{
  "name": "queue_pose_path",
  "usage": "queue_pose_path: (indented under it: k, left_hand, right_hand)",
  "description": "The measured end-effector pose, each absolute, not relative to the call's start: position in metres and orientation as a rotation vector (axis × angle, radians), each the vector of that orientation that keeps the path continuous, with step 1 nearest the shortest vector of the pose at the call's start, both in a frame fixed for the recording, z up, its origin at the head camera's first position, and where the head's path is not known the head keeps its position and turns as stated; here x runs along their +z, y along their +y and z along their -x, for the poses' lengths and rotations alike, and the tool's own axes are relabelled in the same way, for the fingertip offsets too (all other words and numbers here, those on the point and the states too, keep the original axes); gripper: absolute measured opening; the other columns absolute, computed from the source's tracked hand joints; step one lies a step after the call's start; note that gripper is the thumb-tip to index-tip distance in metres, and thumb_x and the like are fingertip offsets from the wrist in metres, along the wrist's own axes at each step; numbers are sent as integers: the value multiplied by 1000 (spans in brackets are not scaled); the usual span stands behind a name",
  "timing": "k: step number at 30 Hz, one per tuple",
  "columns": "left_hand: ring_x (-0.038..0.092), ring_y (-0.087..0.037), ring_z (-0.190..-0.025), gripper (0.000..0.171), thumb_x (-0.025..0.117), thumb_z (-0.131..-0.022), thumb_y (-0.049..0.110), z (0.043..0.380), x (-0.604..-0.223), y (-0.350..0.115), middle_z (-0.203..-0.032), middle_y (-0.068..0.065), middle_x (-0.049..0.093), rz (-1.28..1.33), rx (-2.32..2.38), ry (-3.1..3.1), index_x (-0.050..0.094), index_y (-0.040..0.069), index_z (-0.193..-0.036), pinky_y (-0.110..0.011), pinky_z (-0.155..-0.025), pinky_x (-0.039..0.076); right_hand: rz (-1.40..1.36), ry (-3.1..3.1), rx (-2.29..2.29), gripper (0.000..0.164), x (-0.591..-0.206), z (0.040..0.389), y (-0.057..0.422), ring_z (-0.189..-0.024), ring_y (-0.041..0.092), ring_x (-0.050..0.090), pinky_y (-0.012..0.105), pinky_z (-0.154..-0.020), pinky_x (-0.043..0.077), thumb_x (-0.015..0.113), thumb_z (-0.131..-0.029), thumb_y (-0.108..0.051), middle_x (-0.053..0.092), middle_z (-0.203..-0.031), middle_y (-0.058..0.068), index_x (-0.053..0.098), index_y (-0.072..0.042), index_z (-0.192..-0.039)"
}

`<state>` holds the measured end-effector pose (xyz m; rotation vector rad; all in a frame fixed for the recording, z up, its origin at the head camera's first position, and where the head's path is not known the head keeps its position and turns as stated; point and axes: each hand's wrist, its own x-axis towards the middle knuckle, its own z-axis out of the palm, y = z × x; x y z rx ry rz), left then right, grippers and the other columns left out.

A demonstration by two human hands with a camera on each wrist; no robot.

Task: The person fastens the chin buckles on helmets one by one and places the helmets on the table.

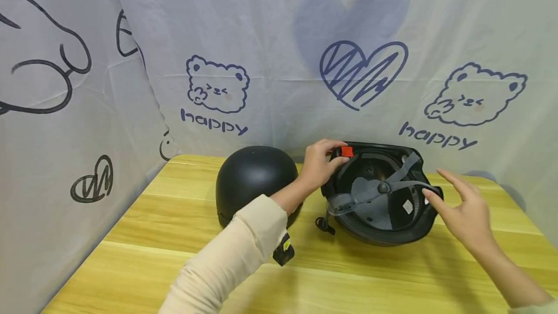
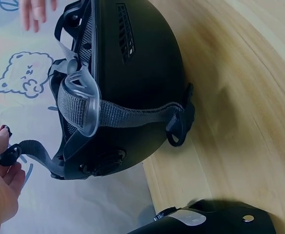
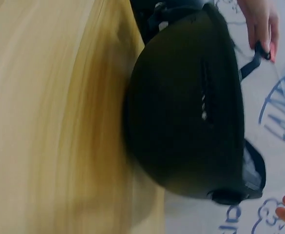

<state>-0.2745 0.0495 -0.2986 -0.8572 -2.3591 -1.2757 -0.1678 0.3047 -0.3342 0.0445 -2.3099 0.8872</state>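
A black helmet (image 1: 383, 239) lies upside down on the wooden table, its padded inside and grey straps (image 1: 362, 196) facing up and toward the head camera. At its upper left, my left hand (image 1: 320, 164) pinches a red-and-black buckle (image 1: 347, 151) on the end of a chin strap, lifted beside the rim in the left wrist view. The other strap hangs over the shell, ending in a black clip (image 2: 180, 122). My right hand (image 1: 471, 214) hovers at the helmet's right end, thumb and fingers spread, the thumb close to the rim; it holds nothing.
A second black helmet (image 1: 257, 178) stands dome up on the left, partly behind my left forearm. By its lower right lies a black piece with a yellow label (image 1: 284, 250). Behind the table (image 1: 144, 256) hangs a white cloth (image 1: 283, 62) printed with bears and hearts.
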Motion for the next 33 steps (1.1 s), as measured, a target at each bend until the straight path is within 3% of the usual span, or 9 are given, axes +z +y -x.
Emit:
queue_pose_path:
  k: [4, 6, 11, 13, 16, 19, 23, 33]
  left_hand:
    - [63, -23, -100, 30, 68, -83, 12, 273, -299, 50, -107, -13, 67, 855, -1255, -2366, 66, 2, -112, -31, -87, 53]
    - [63, -22, -100, 30, 68, -84, 13, 273, -299, 50, -107, -12, 67, 857, -1243, -2370, 66, 3, -112, -28, -86, 53]
    - [64, -22, -99, 30, 68, -83, 13, 273, -300, 50, -107, -12, 67, 863, -1233, -2370, 67, 3, -111, -28, -86, 53]
    - [64, -22, -99, 30, 68, -83, 13, 274, -301, 50, -107, -12, 67, 860, -1232, -2373, 67, 3, -112, -30, -86, 53]
    - [64, -23, -98, 30, 68, -83, 13, 275, -302, 50, -108, -13, 68, 855, -1244, -2375, 66, 3, -112, -32, -87, 53]
    - [65, -23, -97, 30, 68, -83, 13, 276, -302, 50, -108, -13, 68, 845, -1235, -2374, 67, 2, -111, -32, -87, 53]
    - [66, -22, -96, 29, 68, -83, 12, 275, -302, 50, -108, -12, 69, 842, -1221, -2366, 67, 2, -110, -30, -87, 53]
    - [66, -23, -98, 31, 68, -83, 12, 277, -304, 51, -110, -13, 68, 850, -1240, -2373, 66, 1, -112, -32, -88, 52]
  right_hand:
    - [-243, -2146, 864, 48, -331, 170, 287, -117, -3, 46, 7, -95, 30, 75, -72, -1, 55, -124, -18, 63, -1, -118]
    - [-329, -2111, 861, 48, -332, 171, 280, -112, -18, 39, 2, -94, 28, 76, -69, 2, 52, -119, -25, 64, -1, -115]
    - [-451, -2151, 837, 49, -336, 173, 261, -115, -15, 38, 2, -98, 25, 78, -65, 3, 65, -114, 14, 65, 0, -113]
    - [-482, -2187, 828, 49, -337, 173, 255, -115, -11, 41, 2, -98, 23, 78, -65, 2, 63, -111, 21, 65, 1, -112]
    - [-504, -2239, 817, 49, -339, 174, 249, -112, 8, 50, 6, -97, 28, 79, -66, 0, 64, -112, 18, 65, 0, -112]
    - [-528, -2294, 812, 46, -340, 175, 243, -109, 28, 52, 26, -97, 40, 78, -68, -3, 64, -114, 17, 65, 0, -112]
    - [-563, -2371, 808, 44, -341, 176, 238, -110, 34, 52, 50, -87, 44, 77, -71, -7, 63, -115, 17, 64, -1, -113]
    - [-645, -2484, 808, 45, -345, 186, 228, -109, 35, 57, 50, -87, 48, 77, -73, -13, 64, -116, 16, 63, -4, -116]
